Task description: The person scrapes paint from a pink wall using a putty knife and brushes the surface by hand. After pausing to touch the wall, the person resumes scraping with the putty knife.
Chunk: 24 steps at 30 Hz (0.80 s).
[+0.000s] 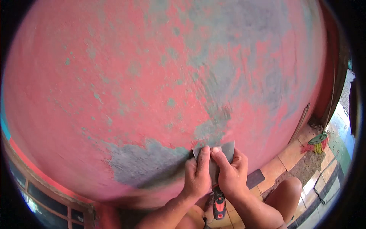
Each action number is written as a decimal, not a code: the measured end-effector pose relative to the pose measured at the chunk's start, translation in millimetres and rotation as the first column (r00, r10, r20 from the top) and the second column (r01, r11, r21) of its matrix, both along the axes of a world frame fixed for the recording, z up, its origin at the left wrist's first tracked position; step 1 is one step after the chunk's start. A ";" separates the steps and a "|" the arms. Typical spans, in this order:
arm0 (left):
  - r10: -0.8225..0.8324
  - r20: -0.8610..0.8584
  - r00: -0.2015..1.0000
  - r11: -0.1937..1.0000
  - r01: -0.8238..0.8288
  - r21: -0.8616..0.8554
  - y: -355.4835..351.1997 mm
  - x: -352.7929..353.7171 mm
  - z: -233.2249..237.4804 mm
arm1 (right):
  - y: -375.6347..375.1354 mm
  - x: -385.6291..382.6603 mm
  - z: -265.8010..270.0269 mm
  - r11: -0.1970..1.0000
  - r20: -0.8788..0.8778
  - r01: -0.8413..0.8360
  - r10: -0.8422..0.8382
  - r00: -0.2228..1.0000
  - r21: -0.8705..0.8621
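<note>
Both hands grip a wide scraper [227, 151] by its metal blade, thumbs side by side on the near face. My left hand [197, 174] holds the blade's left part, and my right hand [231, 172] holds the right part. The black and red handle [219, 204] hangs down below the hands. Against the blade's top edge is a pink wall [145, 95] with peeling paint. A grey bare patch [148, 162] lies left of the blade, and more grey and green streaks run up the wall above it. The fingers behind the blade are hidden.
At the right, a broom [317, 143] with green, red and yellow parts lies on the tiled floor [274, 171] near some dirt [301, 168]. A dark cable [317, 189] runs over the tiles. A framed window [47, 200] is at lower left. My bent knee [288, 194] is at lower right.
</note>
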<state>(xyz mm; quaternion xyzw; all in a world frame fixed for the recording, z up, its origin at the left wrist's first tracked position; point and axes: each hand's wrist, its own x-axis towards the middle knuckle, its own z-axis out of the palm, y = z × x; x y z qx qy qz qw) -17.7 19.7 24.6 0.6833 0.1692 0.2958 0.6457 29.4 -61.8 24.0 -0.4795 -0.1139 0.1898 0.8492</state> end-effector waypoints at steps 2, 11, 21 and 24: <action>-0.051 -0.020 0.999 0.997 0.049 -0.056 4.8 -6.6 -1.0 | 2.4 -5.8 -5.3 0.999 -0.012 0.030 -0.029 0.999 0.017; -0.029 -0.043 0.999 0.999 0.028 -0.029 4.2 -3.3 9.0 | 2.4 3.3 6.6 0.999 0.033 0.023 -0.024 0.999 0.033; -0.049 -0.039 0.998 0.993 0.044 -0.113 1.8 -6.9 2.7 | 1.2 -2.0 -2.8 0.999 0.030 0.051 -0.050 0.998 -0.010; -0.021 -0.040 0.999 0.993 0.016 -0.116 -1.8 -7.9 -5.3 | 2.6 -7.8 -10.6 0.997 -0.003 0.080 -0.080 0.997 -0.001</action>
